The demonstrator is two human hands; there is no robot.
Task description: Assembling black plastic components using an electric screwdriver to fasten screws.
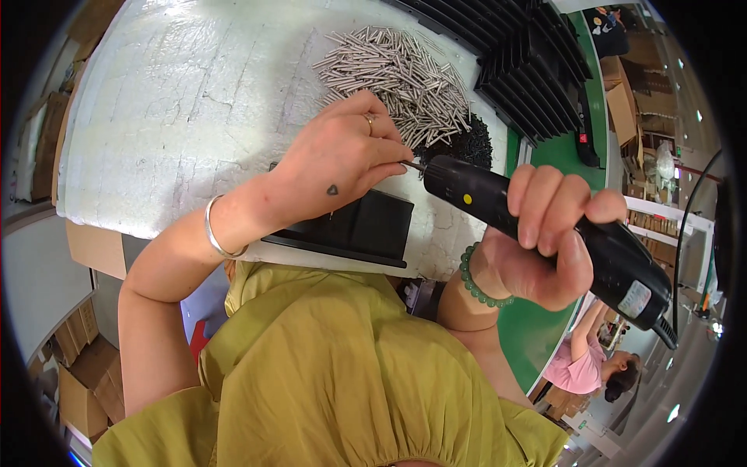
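My right hand (548, 233) is wrapped round a black corded electric screwdriver (475, 187), which is tilted with its bit pointing left. At the bit's tip, the thumb and fingertips of my left hand (342, 148) are pinched together. Whatever sits between those fingertips is too small and covered to make out. Below my left hand a black flat-sided piece (381, 229) lies at the table's near edge, partly hidden by the wrist. Beyond my hands is a heap of slim silvery metal rods (397, 78), with a pile of tiny black screws (467, 144) beside it.
A white, wrinkled sheet (179, 101) covers the work surface. Black finned pieces (537, 78) stand stacked at the far right, beside a green surface (533, 327). The screwdriver's cable (685, 226) rises at the right. Another person in pink (580, 366) works farther off, lower right.
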